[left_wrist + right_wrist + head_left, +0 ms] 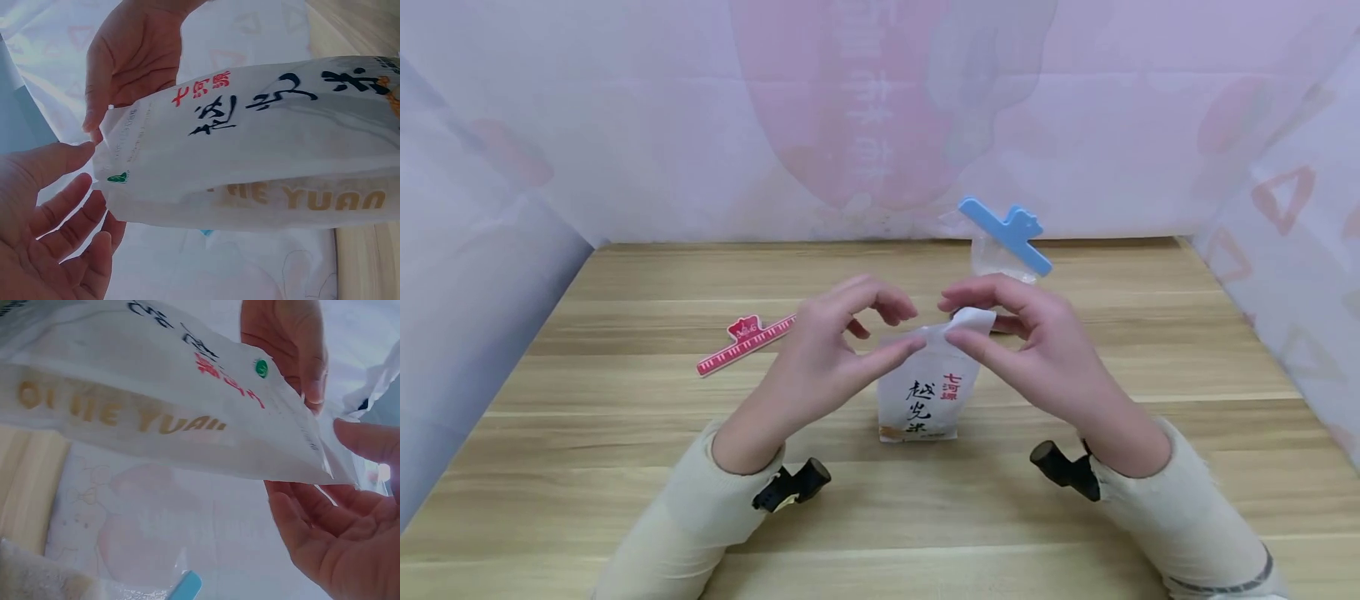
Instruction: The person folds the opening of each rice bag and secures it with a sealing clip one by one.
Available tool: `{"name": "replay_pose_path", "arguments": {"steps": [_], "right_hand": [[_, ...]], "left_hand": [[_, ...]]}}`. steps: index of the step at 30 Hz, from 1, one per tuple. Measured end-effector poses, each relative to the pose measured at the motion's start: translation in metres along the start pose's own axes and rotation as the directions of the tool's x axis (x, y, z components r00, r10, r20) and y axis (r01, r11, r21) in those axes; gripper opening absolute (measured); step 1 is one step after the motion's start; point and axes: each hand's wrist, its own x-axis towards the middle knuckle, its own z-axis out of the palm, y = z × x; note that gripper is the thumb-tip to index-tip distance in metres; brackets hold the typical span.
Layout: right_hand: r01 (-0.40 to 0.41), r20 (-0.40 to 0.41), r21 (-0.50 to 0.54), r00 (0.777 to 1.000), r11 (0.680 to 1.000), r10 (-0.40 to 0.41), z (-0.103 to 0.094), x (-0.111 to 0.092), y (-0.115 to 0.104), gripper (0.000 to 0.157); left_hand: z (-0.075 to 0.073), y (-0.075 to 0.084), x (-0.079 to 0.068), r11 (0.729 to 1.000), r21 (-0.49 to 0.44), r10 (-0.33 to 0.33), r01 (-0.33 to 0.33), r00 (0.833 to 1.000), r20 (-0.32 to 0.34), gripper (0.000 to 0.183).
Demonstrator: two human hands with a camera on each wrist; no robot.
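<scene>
A white rice bag (928,383) with black and red characters stands upright on the table between my hands. My left hand (827,342) is at the bag's upper left edge, thumb tip touching it; the fingers bend above, apart from the thumb. My right hand (1037,342) holds the upper right corner, thumb in front and fingers behind the raised flap. In the left wrist view, the bag (300,119) has its top end between the hands. From the right wrist, my right hand's thumb (369,444) shows against the bag's top, fingers beneath.
A red clip with a piano-key pattern (745,343) lies left of the bag, partly covered by my left hand. Behind my right hand, a blue clip (1011,237) sits on a clear bag (992,258). Printed white cloth (662,150) encloses the wooden table (625,433).
</scene>
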Motion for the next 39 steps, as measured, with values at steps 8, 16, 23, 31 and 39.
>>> {"name": "replay_pose_path", "arguments": {"steps": [8,16,23,31,39], "right_hand": [[0.039,0.04,-0.035,0.998,0.999,-0.038,0.003,0.006,0.0,0.015],[0.092,0.02,-0.08,0.996,0.992,-0.091,0.007,0.005,0.002,0.013],[0.122,-0.003,-0.094,0.992,0.988,-0.122,0.01,0.007,0.004,0.012],[0.119,-0.028,-0.084,0.992,0.989,-0.122,0.013,0.006,0.004,0.011],[0.123,-0.094,-0.07,0.987,0.99,-0.129,0.019,0.005,0.003,0.011]], "left_hand": [[0.004,-0.006,0.0,0.999,-0.033,0.003,-0.002,1.0,0.027,0.011],[0.008,-0.007,0.0,0.998,-0.05,-0.026,0.027,1.0,0.013,0.007],[0.011,-0.008,0.0,0.998,-0.052,-0.035,0.035,0.999,0.0,0.005],[0.012,-0.01,-0.002,0.998,0.003,0.058,-0.058,0.998,-0.027,0.005],[0.015,-0.01,-0.002,0.972,0.054,0.233,-0.23,0.97,-0.068,0.011]]}}
